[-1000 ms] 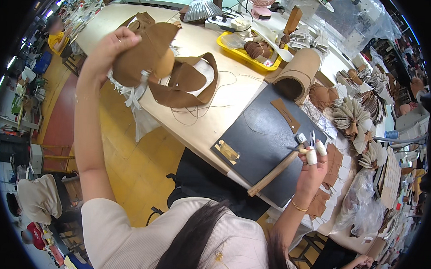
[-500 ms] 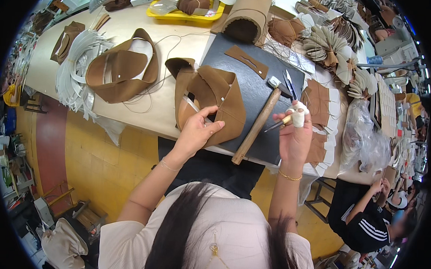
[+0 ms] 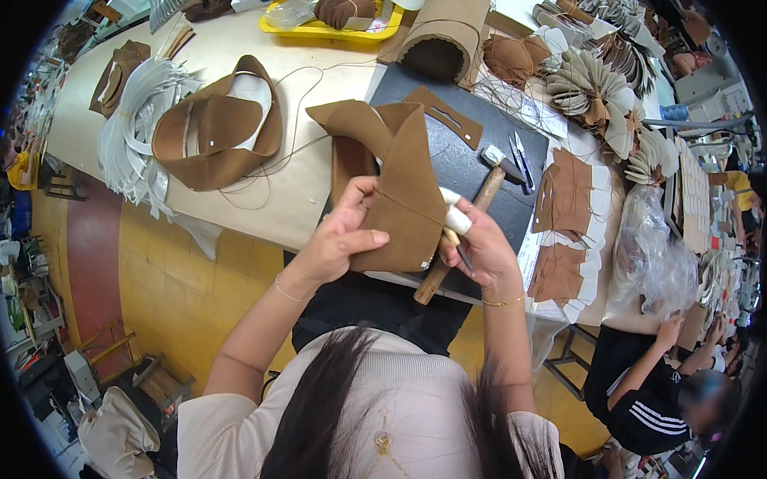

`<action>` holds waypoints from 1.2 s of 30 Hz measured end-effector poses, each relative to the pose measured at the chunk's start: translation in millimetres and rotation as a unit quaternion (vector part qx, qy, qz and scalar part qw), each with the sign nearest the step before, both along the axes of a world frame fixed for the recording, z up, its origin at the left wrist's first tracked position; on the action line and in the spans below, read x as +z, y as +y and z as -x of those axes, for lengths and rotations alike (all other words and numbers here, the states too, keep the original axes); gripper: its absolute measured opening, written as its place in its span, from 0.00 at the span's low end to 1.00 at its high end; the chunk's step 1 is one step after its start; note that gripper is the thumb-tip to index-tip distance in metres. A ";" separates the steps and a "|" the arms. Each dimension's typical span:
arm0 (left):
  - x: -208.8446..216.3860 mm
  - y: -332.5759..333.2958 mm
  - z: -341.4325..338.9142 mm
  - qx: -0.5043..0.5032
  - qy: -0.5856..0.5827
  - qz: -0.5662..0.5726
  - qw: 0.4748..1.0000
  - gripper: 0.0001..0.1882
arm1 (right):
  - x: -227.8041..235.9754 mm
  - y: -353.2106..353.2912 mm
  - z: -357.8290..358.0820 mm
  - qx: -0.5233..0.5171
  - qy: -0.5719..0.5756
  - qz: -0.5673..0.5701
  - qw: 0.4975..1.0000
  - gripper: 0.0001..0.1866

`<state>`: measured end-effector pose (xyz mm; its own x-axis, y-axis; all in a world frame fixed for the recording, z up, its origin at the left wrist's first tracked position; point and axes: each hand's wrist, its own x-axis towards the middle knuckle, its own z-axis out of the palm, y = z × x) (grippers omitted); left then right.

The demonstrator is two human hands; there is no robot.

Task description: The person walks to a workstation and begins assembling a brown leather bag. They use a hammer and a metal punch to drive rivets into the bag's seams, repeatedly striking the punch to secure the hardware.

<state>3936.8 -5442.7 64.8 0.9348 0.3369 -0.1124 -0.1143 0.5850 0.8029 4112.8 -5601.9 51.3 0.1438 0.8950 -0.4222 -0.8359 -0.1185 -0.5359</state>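
Note:
Pinched between the thumb and fingers of my left hand (image 3: pixel 346 234) is a brown leather piece (image 3: pixel 406 185), folded into a loop and lifted over the table edge. At its right edge is my right hand (image 3: pixel 486 251), two fingers wrapped in white tape. Those fingers are closed round a slim tool with a yellowish handle (image 3: pixel 452 237) and a thin dark metal shaft, perhaps an awl. Its shaft points down, away from the leather. A hammer (image 3: pixel 488 189) lies on the black mat (image 3: pixel 397 84), its wooden handle partly behind my right hand.
Another brown leather loop (image 3: pixel 210 132) and white strips (image 3: pixel 125 138) lie left. Beyond my hands are a slotted leather strip (image 3: pixel 445 117), a pointed metal tool (image 3: pixel 521 162) and a yellow tray (image 3: pixel 323 35). Stacked brown pieces (image 3: pixel 561 191) sit right, near a person in black (image 3: pixel 648 409).
The leather piece has been raised and turned, its outer side now facing me. My right hand has moved left and down to its edge, with the tool still in its fingers.

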 end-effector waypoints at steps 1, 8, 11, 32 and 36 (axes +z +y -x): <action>1.4 5.9 1.1 0.000 0.025 0.050 0.998 0.35 | -5.1 4.4 0.5 0.010 0.047 -0.028 0.998 0.23; 10.0 27.5 15.2 -0.043 0.091 -0.117 0.988 0.41 | -15.0 26.6 -9.5 -0.103 0.157 -0.118 0.975 0.34; 11.0 33.4 23.9 -0.021 0.037 0.017 0.999 0.43 | 4.9 26.3 -2.2 -0.135 0.184 -0.127 0.965 0.36; 90.7 61.6 103.0 0.142 0.289 -0.376 0.869 0.27 | 47.0 156.8 28.5 0.075 0.078 -0.255 0.961 0.27; 11.1 27.4 55.5 0.057 0.321 -0.334 0.884 0.29 | 26.7 113.3 4.5 0.032 -0.129 -0.050 0.990 0.25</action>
